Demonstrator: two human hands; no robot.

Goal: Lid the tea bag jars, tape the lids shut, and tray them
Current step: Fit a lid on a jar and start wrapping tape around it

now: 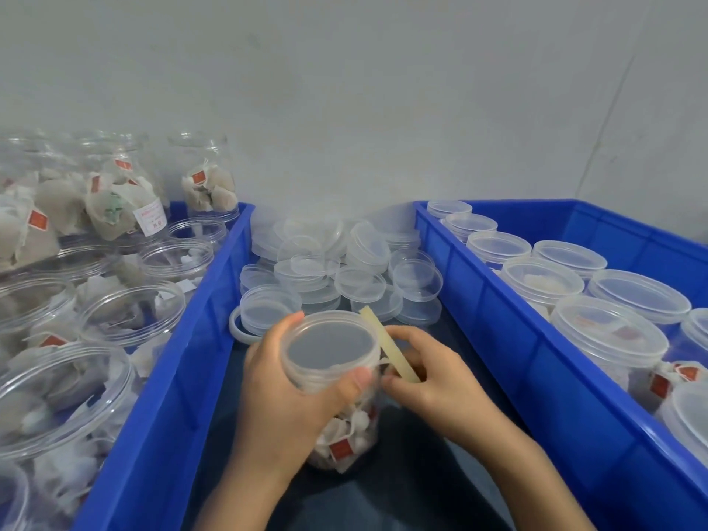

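A clear jar of tea bags (pixel 344 435) stands in front of me on the dark table, with a translucent lid (pixel 329 344) on top. My left hand (pixel 283 400) grips the jar just under the lid, thumb on its front rim. My right hand (pixel 425 373) pinches a yellowish strip of tape (pixel 387 343) against the jar's right side; the strip sticks up past the lid's edge.
A heap of loose lids (pixel 337 262) lies behind the jar. The blue tray (pixel 536 339) on the right holds several lidded jars (pixel 609 339). The blue tray (pixel 199 339) on the left holds several open jars of tea bags (pixel 61 392).
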